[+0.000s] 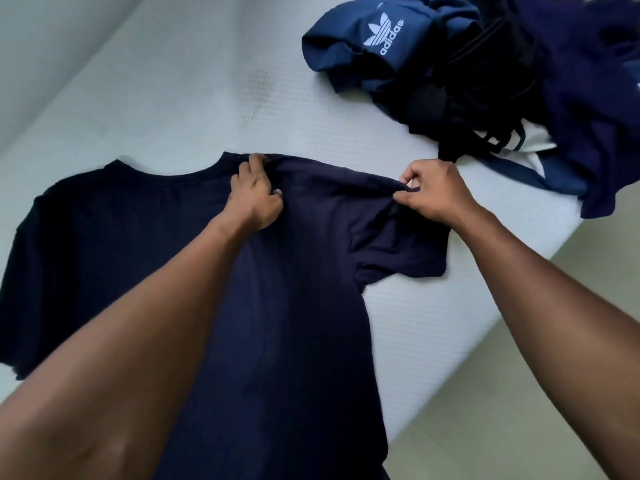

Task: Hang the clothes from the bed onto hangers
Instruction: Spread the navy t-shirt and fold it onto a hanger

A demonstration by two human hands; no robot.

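Writing on the blue crumpled cloth top (pixel 346 39) says "adidas"; left grip (pixel 256 194) and right grip (pixel 434 192) each pinch the navy cotton T-shirt (pixel 294 306).

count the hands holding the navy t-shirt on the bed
2. The left hand grips the navy t-shirt at its collar. The right hand pinches the shoulder by the sleeve. Both are in full view.

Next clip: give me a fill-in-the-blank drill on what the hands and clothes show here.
The left hand grips the T-shirt at its ____.
The right hand pinches the ____ too.
The logo on the pile reads ____.
Missing words: collar; T-shirt; adidas.
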